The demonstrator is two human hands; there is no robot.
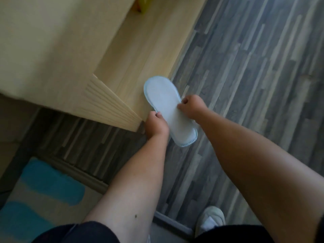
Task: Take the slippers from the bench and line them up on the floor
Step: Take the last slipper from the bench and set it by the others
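A pale blue-white slipper point(163, 97) shows its flat sole, held in the air over the near end of the light wooden bench point(140, 55) and the grey plank floor point(254, 76). My left hand point(156, 126) grips its left edge near the middle. My right hand point(191, 106) pinches its right edge. Whether a second slipper lies stacked beneath it is hidden. No other slipper is visible on the bench or floor.
A tall light wood panel point(43, 50) rises left of the bench. A blue and beige striped mat point(43, 190) lies at lower left past a door threshold point(78, 174). My foot in a pale shoe point(210, 220) stands on the floor at the bottom.
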